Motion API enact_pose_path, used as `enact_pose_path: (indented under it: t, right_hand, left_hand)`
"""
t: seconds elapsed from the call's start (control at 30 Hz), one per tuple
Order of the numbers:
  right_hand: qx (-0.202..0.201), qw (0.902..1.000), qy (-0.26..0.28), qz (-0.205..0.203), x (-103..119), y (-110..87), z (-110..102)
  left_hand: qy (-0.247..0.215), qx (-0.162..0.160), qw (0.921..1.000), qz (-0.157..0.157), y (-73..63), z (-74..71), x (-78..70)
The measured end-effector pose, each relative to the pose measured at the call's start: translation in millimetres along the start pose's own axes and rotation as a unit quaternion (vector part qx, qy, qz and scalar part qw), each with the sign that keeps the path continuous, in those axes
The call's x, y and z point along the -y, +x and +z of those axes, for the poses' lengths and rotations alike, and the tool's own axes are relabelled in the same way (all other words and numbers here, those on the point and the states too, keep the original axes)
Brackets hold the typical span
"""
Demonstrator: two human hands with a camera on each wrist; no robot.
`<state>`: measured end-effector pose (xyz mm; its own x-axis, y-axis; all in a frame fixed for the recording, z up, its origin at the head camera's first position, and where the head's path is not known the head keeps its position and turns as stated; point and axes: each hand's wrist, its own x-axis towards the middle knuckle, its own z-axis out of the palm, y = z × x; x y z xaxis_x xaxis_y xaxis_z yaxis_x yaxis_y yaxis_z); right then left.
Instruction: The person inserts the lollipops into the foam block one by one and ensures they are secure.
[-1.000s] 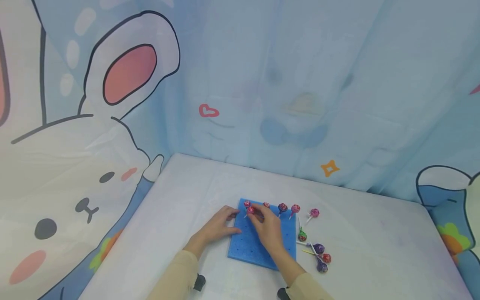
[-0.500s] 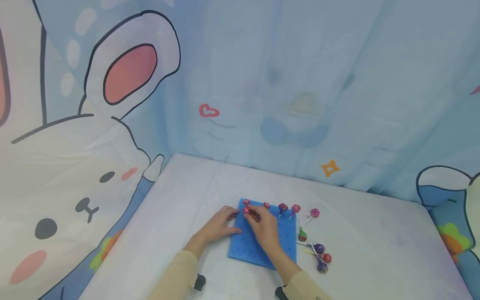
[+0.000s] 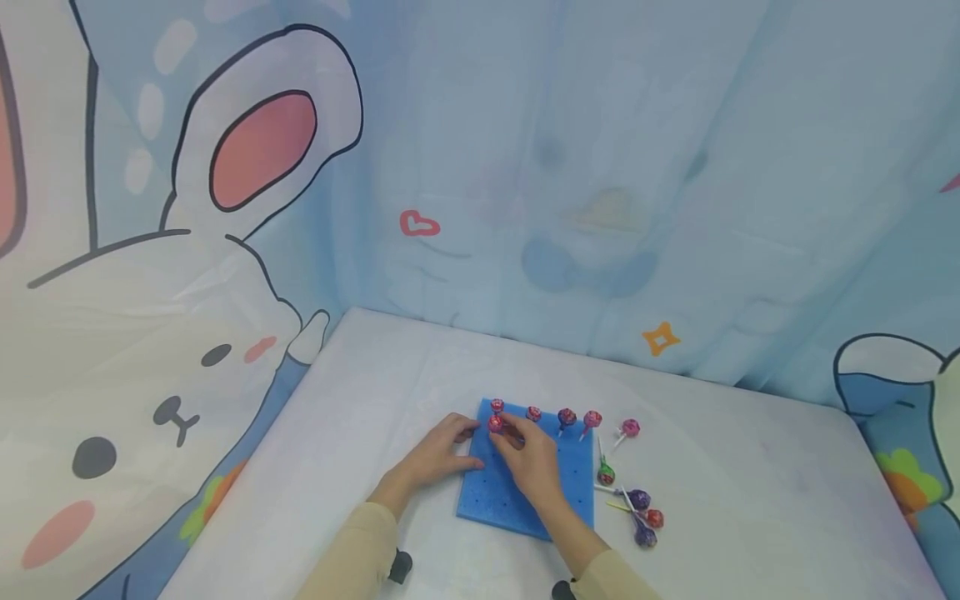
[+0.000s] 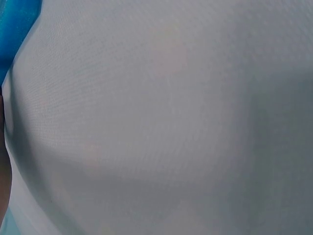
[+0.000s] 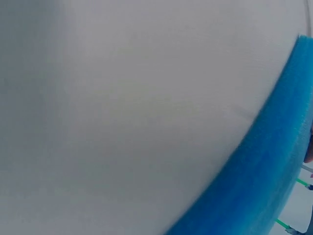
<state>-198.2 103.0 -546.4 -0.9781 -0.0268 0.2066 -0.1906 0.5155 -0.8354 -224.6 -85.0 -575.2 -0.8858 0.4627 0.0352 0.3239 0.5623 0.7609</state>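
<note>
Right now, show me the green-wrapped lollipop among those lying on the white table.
The mostly green lollipop beside the blue foam board, between the pink lollipop and purple lollipops; no other loose one is green.

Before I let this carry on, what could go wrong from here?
The right hand, pinching a red lollipop close to the corner lollipop, might knock that one askew. The blue board could shift if the left hand at its edge eases off. Beside it, a purple lollipop and loose red lollipop appear to have crossed sticks; lifting one may drag the other.
</note>
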Motion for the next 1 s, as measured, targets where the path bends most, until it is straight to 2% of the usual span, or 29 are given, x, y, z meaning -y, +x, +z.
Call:
enact_pose_path:
  t: [0.27, 0.47, 0.63, 1.0]
  right_hand:
    - [0.025, 0.9989, 0.03, 0.024, 6, -8.2, -19]
    - [0.062, 0.9949, 0.039, 0.069, -2, -11.8, -41]
    - [0.081, 0.9893, 0.027, 0.118, -8, -14.4, -64]
    - [0.105, 0.9766, -0.062, 0.177, -21, -12.9, -114]
  left_hand:
    - [0.001, 0.003, 0.9999, -0.013, -0.9, 0.0, -0.4]
    - [-0.002, 0.003, 0.9999, -0.015, -1.9, -0.1, 0.1]
    - [-0.004, 0.003, 0.9999, -0.01, -2.4, -1.2, -0.3]
    - [0.0, 0.009, 0.9999, -0.013, -2.7, -1.4, -0.3]
